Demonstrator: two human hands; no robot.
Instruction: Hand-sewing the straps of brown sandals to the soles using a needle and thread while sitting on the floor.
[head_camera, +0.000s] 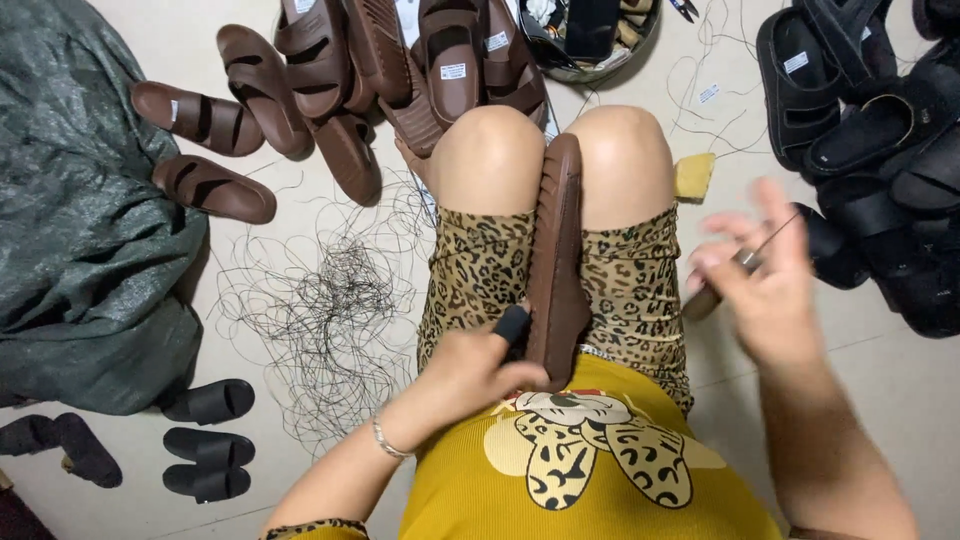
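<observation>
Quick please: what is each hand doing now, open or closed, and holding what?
Left hand: closed on the brown sandal clamped between the knees.
Right hand: blurred, pinching an awl-like tool.

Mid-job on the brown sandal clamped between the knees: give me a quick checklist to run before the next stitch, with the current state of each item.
1. Brown sandal held on edge between the knees: ok.
2. Left hand steadying the sandal's near end, with a black finger guard on: ok.
3. Right hand gripping the awl-like tool: ok, though blurred.
4. Thread pulled taut from the right hand: cannot tell; only a thin line shows.
5. Tool tip clear of the thighs: ok, it is out to the side.
6. Loose thread pile clear of the sandal: ok, it lies on the floor.
</observation>
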